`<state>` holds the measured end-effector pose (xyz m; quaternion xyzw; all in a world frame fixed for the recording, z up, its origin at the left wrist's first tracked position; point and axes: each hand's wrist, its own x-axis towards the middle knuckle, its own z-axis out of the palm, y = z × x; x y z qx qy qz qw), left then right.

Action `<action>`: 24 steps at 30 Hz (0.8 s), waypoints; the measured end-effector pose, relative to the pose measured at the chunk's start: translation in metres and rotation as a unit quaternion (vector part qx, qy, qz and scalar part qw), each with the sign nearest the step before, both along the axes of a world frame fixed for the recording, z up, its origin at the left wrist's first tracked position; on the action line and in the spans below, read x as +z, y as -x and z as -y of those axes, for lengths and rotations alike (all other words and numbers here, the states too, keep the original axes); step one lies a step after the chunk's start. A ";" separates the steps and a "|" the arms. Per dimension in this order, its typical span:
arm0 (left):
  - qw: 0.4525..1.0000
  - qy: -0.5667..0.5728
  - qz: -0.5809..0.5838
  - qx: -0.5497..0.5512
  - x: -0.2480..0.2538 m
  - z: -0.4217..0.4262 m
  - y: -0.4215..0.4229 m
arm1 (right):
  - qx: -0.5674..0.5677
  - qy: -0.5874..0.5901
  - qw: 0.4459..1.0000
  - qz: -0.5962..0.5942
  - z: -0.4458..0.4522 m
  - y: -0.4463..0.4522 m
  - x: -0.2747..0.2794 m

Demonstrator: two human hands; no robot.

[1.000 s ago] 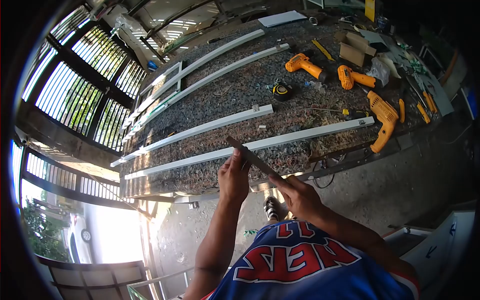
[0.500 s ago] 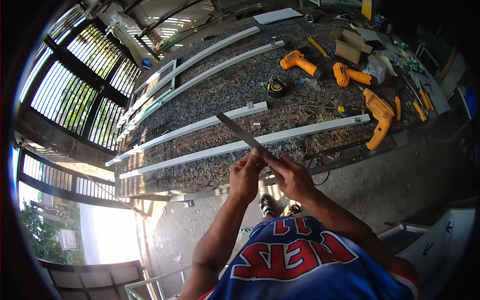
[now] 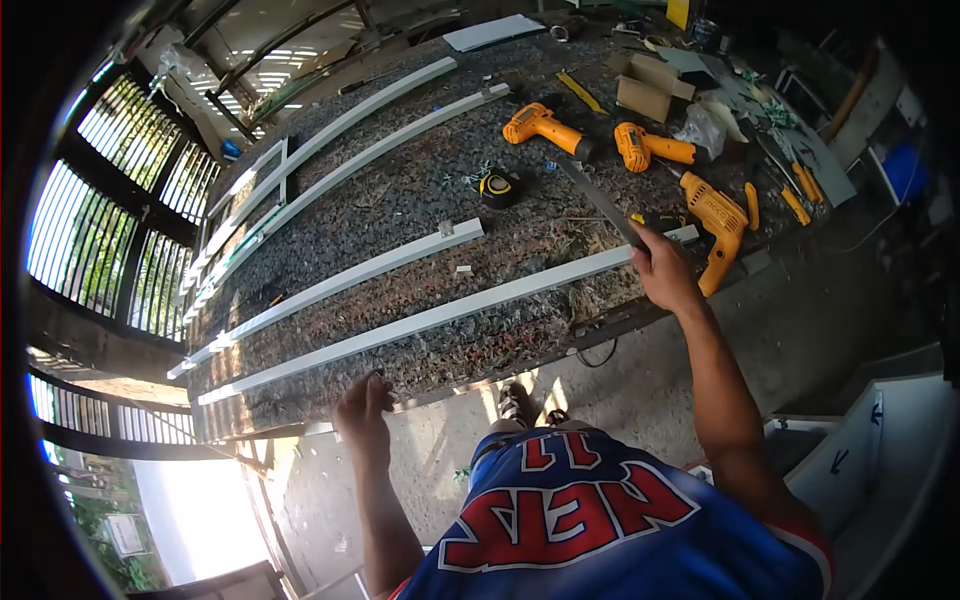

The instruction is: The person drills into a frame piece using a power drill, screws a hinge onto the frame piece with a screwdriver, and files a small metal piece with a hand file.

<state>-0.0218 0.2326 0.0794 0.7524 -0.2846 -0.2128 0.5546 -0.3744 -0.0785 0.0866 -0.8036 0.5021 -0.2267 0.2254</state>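
My right hand (image 3: 668,272) is closed around one end of a long, flat, grey metal file (image 3: 603,206), over the right end of the nearest white metal bar (image 3: 470,303). The file's far end points up and left toward an orange drill (image 3: 540,127). Near the table's front edge, my left hand (image 3: 362,412) is apart from the file with its fingers curled together; a small dark spot shows at its fingertips, too small to name. A second white bar (image 3: 350,285) lies beyond the nearest one. Beside my right hand lies an orange corded drill (image 3: 714,215).
On the worktable (image 3: 400,190) lie more white bars (image 3: 375,100), a black-and-yellow tape measure (image 3: 496,189), another orange drill (image 3: 645,148), a yellow folding rule (image 3: 582,92) and an open cardboard box (image 3: 645,88). White panels (image 3: 865,440) stand at the lower right.
My left hand has come away from the file and moved left and down. My right hand has carried the file to the right, toward the orange drills. The view has shifted somewhat.
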 end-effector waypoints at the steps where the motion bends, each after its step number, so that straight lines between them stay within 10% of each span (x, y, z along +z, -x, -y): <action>1: 0.999 -0.029 0.001 0.013 -0.006 0.005 0.008 | 0.009 0.003 1.000 -0.003 0.022 -0.012 -0.008; 10: 0.988 0.006 -0.105 -0.116 -0.043 0.038 0.017 | 0.096 -0.029 0.992 0.077 0.157 -0.129 -0.039; 13: 0.989 0.007 -0.094 -0.113 -0.043 0.046 0.010 | 0.030 0.129 0.984 0.118 0.155 -0.141 -0.015; 24: 0.987 0.019 -0.121 -0.107 -0.051 0.075 -0.034 | 0.307 -0.170 0.917 0.188 -0.065 -0.195 -0.028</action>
